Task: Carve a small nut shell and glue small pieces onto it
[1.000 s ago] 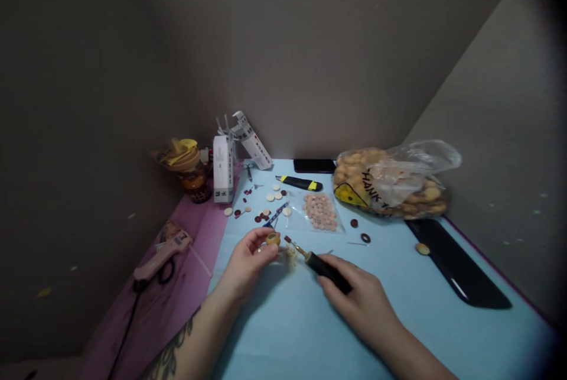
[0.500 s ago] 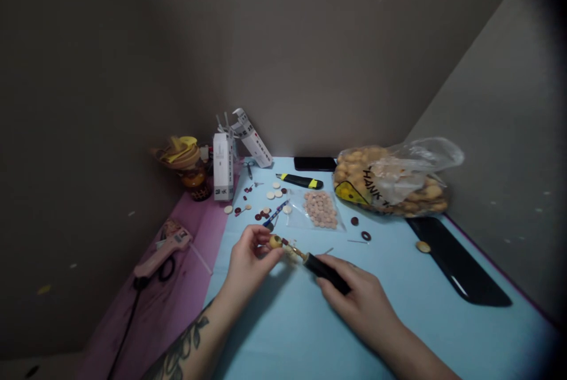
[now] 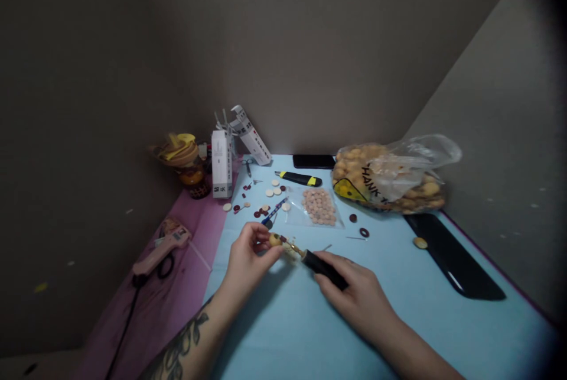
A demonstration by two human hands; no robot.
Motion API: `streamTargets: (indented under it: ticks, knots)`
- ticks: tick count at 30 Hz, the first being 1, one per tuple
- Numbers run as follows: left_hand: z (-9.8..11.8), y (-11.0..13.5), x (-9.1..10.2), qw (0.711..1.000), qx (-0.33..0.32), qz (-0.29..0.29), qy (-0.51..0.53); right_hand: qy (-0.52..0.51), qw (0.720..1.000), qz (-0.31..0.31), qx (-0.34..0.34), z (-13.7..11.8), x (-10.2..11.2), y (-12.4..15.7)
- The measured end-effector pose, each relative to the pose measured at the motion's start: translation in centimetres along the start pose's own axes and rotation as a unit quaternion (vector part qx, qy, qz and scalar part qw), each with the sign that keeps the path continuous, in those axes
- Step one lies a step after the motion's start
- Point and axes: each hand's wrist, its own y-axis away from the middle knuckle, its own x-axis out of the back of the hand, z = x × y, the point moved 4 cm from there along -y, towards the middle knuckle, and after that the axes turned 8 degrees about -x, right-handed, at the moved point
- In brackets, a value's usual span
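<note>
My left hand [image 3: 248, 259] pinches a small round yellow bead-like piece [image 3: 275, 240] between thumb and fingers, just above the light blue table cover [image 3: 310, 327]. My right hand [image 3: 358, 297] grips the black handle of a slim rotary tool [image 3: 321, 266]. The tool's brass tip with a small dark red bit touches the yellow piece. A little pale dust lies on the cover under the tip.
Behind the hands lie a clear bag of pinkish discs [image 3: 319, 207], loose cream and dark red discs [image 3: 274, 192], a yellow-black utility knife [image 3: 299, 178] and a phone [image 3: 313, 161]. A plastic bag of tan nuts [image 3: 390, 179] and a black tray [image 3: 452, 256] are at right. A pink glue gun [image 3: 162, 247] and white boxes [image 3: 221, 164] stand left.
The tool tip has moved left from a gap beside the yellow piece to touching it. My left hand turned the piece slightly toward the tip. The view shifted a little.
</note>
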Motion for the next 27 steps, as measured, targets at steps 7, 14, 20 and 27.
streamTargets:
  ticks: [7,14,20,27]
  knots:
    - [0.01,0.05,0.07,1.0,0.006,0.008,0.001,0.021,0.999,0.034,-0.016,0.69,0.62,-0.23]
    - [0.21,-0.02,-0.08,1.0,0.007,0.011,0.004,-0.003,1.0,0.01,-0.014,-0.02,0.28,-0.07]
    - [-0.05,0.06,0.04,1.0,0.001,0.001,0.009,-0.004,1.0,0.002,-0.005,0.11,-0.06,-0.08]
    - [0.26,-0.07,0.04,1.0,0.003,0.008,0.0,-0.004,1.0,0.006,-0.003,-0.11,0.02,-0.05]
